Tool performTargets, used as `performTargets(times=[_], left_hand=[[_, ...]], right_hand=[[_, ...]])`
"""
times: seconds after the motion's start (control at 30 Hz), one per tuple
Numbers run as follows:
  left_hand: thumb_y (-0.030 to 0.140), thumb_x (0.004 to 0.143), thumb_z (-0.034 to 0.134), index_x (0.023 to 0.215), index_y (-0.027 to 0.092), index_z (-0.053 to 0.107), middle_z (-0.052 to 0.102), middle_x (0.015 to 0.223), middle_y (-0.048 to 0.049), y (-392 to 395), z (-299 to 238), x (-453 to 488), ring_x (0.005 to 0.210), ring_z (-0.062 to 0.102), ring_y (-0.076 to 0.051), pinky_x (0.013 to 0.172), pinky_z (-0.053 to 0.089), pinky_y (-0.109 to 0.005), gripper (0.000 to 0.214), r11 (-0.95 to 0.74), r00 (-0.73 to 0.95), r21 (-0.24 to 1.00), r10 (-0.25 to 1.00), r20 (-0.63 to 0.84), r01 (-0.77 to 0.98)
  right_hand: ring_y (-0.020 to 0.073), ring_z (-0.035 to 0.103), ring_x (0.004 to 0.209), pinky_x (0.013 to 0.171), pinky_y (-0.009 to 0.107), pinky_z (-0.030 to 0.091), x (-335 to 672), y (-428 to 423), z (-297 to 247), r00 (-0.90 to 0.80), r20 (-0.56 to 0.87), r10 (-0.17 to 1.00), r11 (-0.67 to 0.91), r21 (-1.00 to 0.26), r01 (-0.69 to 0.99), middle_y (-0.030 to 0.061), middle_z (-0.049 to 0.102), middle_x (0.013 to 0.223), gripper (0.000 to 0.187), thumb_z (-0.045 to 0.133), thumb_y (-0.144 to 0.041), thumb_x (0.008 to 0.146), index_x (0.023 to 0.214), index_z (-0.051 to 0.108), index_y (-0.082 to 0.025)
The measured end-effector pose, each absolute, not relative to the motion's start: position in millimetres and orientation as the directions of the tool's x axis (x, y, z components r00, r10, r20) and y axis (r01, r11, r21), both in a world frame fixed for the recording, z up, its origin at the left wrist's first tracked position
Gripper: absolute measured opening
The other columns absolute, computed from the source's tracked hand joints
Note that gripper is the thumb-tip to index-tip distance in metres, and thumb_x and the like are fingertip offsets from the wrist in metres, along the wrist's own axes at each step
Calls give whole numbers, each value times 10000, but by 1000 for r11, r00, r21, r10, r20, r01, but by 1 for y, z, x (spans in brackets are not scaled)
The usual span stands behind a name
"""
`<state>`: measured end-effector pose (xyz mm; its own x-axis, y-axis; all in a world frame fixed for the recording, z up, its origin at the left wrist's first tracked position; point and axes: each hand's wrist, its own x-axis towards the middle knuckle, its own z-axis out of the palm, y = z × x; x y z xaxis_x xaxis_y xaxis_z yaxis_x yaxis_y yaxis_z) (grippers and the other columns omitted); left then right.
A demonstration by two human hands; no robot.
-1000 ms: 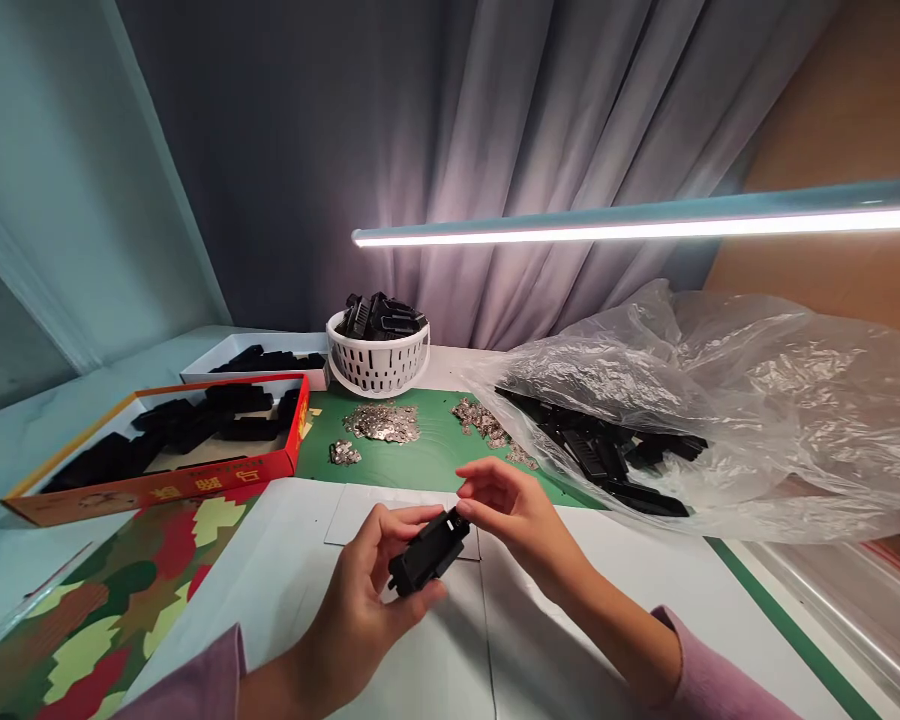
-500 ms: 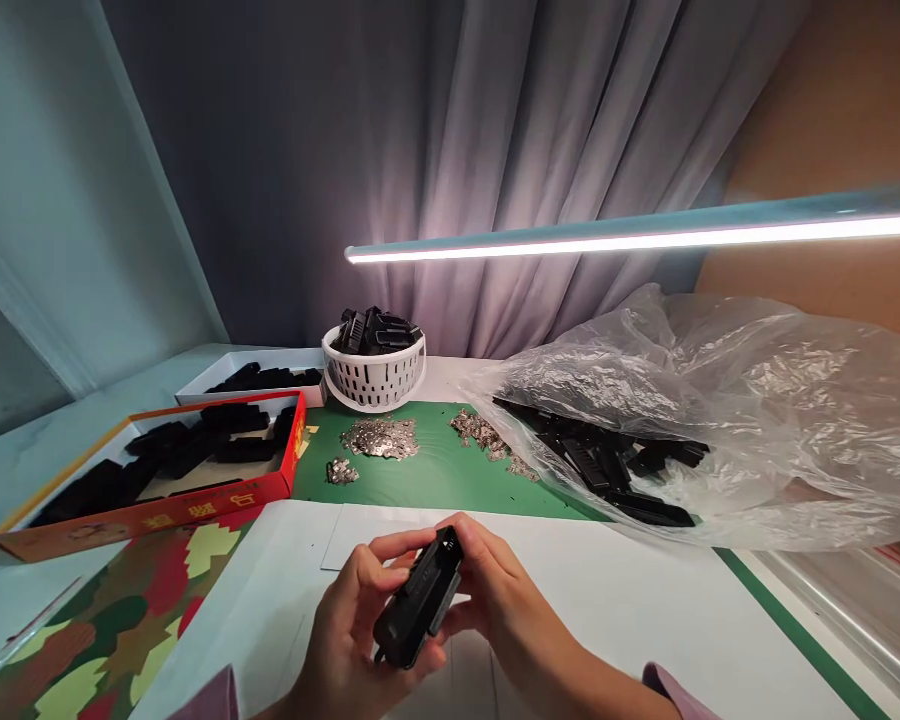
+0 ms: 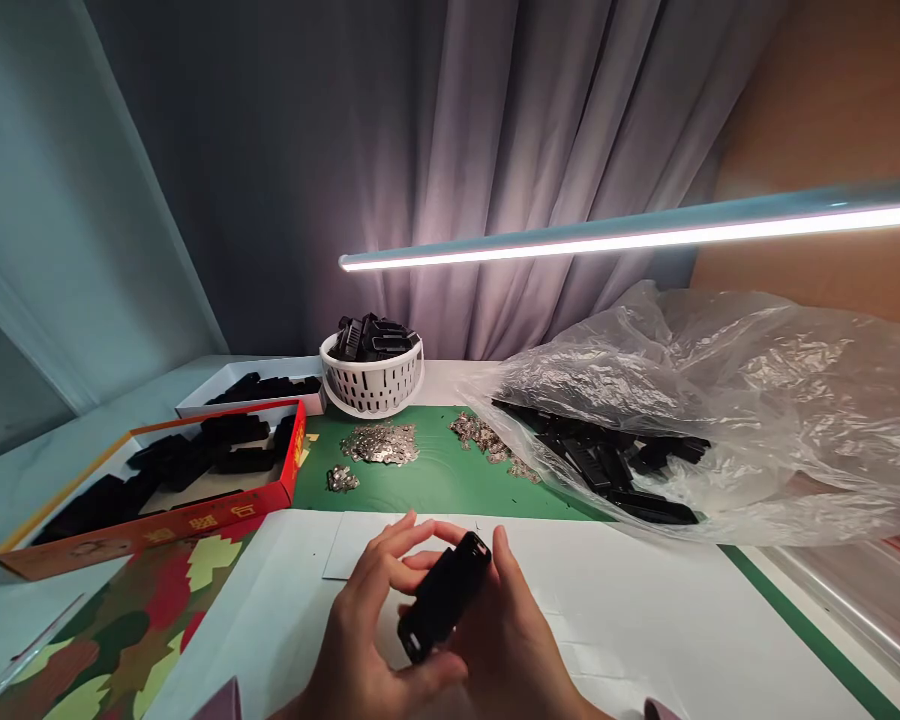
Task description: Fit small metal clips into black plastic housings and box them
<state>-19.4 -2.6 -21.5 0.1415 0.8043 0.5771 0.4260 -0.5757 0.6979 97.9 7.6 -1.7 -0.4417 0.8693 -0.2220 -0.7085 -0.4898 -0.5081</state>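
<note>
While the left hand [image 3: 360, 630] is gripping the black casing [image 3: 444, 598], whose long axis is slanting away rightward, the half-open right hand [image 3: 516, 630] is resting alongside, its hold unclear.

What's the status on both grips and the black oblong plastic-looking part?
Left grip holding black part. Right grip cupped beside it, contact unclear. Part tilted above flat white sheet. Nothing visibly in the way.
</note>
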Motion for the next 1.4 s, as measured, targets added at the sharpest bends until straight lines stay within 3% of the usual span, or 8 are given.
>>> performTargets(times=[0.17,0.33,0.53,0.67,0.8,0.9,1.07,1.4], left_hand=[[614,564,533,736,213,565,563,941,-69,-6,-17,-22,894,520,-266,764,409,-374,437,-656,288,650,754,591,384],[458,688,530,1039,246,441,510,1000,-60,-4,-15,-28,931,484,-227,777,408,-325,419,-563,174,756,825,537,334],[447,690,538,1081,255,491,503,1075,-70,4,-10,-29,1039,402,-245,894,319,-377,438,-605,405,759,774,487,243],[389,609,647,813,222,579,563,823,-33,6,-12,-26,929,457,-230,853,342,-360,271,-537,299,806,834,463,250],[291,667,624,601,190,534,519,656,0,6,-14,-24,744,497,-179,731,386,-306,151,-470,209,844,880,426,259],[300,688,600,630,181,538,522,686,-9,7,-13,-25,688,508,-165,639,404,-275,146,-443,214,861,893,397,252],[311,739,524,922,212,567,530,914,-55,7,-10,-28,891,490,-205,791,383,-329,213,-450,271,872,878,393,192],[125,691,567,904,253,601,530,925,-45,5,-10,-26,836,505,-190,724,426,-307,251,-443,286,856,885,369,267]], right_hand=[[53,457,384,366,130,333,103,21,-9,-430,-241,870,-454,-732,-508,-63,461,498,508,538,-624,577,745,382,-171],[66,453,299,264,122,301,113,30,-5,-605,-242,759,-490,-824,-284,-51,482,526,549,487,-665,569,769,353,-172],[59,435,328,292,127,316,122,31,-2,-781,-167,601,-395,-912,-108,-27,482,546,589,376,-675,664,962,321,-170],[74,447,543,475,173,354,129,38,1,-796,-26,605,-6,-1000,28,8,467,688,512,305,-620,744,911,435,-153],[57,313,554,472,157,242,136,42,4,-845,-51,532,300,-922,244,-37,369,611,296,520,-429,716,767,485,-140],[58,322,591,492,145,260,138,44,3,-878,-85,471,212,-955,206,-35,375,663,265,580,-300,682,874,481,-147],[74,382,666,576,165,334,138,48,-3,-863,-88,497,-55,-996,70,-5,411,773,408,561,-335,686,1019,425,-145],[49,361,523,469,146,275,134,50,-5,-839,-34,542,4,-999,43,-20,410,599,309,473,-395,758,818,548,-101]])
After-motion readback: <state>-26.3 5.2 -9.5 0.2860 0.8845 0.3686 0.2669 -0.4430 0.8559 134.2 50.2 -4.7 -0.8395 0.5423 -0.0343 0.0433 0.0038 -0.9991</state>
